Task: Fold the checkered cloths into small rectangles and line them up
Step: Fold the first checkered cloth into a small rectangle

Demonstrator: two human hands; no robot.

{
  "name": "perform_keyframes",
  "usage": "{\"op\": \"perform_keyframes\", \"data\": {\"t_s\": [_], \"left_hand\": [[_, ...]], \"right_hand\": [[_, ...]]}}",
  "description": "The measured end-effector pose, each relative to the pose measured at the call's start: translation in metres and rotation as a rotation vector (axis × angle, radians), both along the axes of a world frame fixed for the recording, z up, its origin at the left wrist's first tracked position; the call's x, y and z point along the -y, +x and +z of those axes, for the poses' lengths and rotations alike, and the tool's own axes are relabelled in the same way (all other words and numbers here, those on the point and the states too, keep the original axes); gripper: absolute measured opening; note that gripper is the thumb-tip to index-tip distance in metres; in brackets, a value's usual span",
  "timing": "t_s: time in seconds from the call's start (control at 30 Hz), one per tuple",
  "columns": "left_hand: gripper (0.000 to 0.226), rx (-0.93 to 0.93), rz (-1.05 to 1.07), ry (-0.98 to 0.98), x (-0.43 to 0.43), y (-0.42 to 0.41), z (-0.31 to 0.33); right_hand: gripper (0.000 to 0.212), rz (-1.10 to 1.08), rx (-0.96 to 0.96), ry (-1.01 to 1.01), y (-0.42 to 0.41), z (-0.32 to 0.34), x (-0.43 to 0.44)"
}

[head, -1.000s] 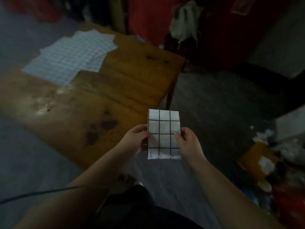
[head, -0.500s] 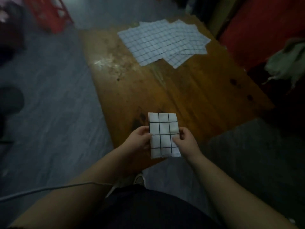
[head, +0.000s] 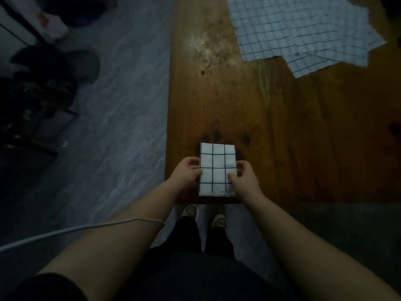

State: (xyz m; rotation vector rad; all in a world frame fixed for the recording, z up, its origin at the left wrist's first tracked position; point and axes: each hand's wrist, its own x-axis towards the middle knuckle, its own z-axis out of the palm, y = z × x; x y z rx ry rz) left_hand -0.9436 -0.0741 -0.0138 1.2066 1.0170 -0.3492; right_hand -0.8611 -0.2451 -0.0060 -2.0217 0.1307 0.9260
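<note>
A white cloth with a black grid, folded into a small rectangle [head: 217, 164], is held over the near left corner of the wooden table [head: 303, 137]. My left hand [head: 187, 173] pinches its left edge and my right hand [head: 244, 178] pinches its right edge, thumb on top. I cannot tell whether the cloth touches the table. Several unfolded checkered cloths [head: 303, 33] lie overlapping in a loose pile at the far right of the table.
The table's left edge runs down the middle of the view, with grey floor [head: 119, 127] beyond it. Dark objects [head: 43, 83] sit on the floor at the far left. A white cable [head: 76, 230] crosses my left forearm. My feet [head: 204, 213] stand below the table's near edge.
The view has swung so the table now fills the right side. The folded cloth, still held by both hands, now sits over the table's near left corner.
</note>
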Motion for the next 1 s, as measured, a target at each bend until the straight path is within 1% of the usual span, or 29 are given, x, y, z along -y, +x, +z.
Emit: {"op": "perform_keyframes", "data": {"t_s": [0.07,0.17,0.3,0.4,0.53,0.63,0.73,0.87,1.0], "left_hand": [[0.041,-0.014,0.059,-0.004,0.002,-0.001,-0.003],[0.047,-0.012,0.078,0.026,0.007,-0.004,-0.004],[0.033,-0.036,0.078,0.12,0.015,-0.009,0.001],[0.026,-0.059,0.065,0.125,0.02,-0.016,0.007],[0.024,-0.062,-0.023,0.244,0.022,-0.025,0.02],[0.023,-0.053,-0.095,0.346,0.021,-0.034,0.033],[0.028,-0.052,-0.19,0.475,0.016,-0.045,0.05],[0.045,-0.059,-0.368,0.638,0.001,-0.055,0.081],[0.054,-0.091,-0.543,0.87,-0.033,-0.066,0.113]], "right_hand": [[0.045,0.016,-0.007,-0.001,0.001,-0.009,0.002],[0.05,0.043,-0.011,-0.007,0.005,-0.018,0.003],[0.049,0.081,0.007,-0.014,0.005,-0.019,0.004],[0.048,0.114,0.012,-0.014,0.004,-0.013,0.005],[0.051,0.193,0.022,-0.02,0.003,0.002,0.014],[0.049,0.283,0.047,-0.028,0.005,0.013,0.025],[0.049,0.336,0.08,-0.038,0.006,0.029,0.029],[0.054,0.412,0.225,-0.043,0.002,0.064,0.007],[0.058,0.623,0.493,-0.103,-0.006,0.103,-0.04]]}}
